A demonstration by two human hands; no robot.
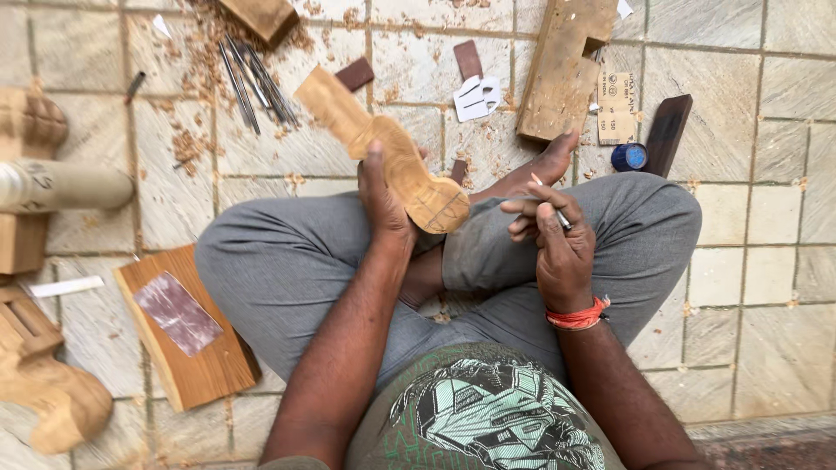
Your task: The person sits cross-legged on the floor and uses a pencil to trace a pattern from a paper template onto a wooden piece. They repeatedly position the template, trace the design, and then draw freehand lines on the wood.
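I sit cross-legged on a tiled floor. My left hand [383, 196] grips a pale carved wooden piece [396, 157] around its middle, holding it tilted above my lap, its rounded near end marked with a pencilled grid. My right hand [557, 239] is closed on a thin pencil-like tool [557, 213], its tip just right of the wooden piece and apart from it. An orange thread band [576, 318] circles my right wrist.
Several slim metal carving tools [252, 83] lie among wood shavings at the back. A wooden block [562, 74], sandpaper sheets [616, 109], a blue cap [629, 157] and a dark strip [668, 130] lie back right. A board with sandpaper [187, 326] and carved pieces [39, 383] sit left.
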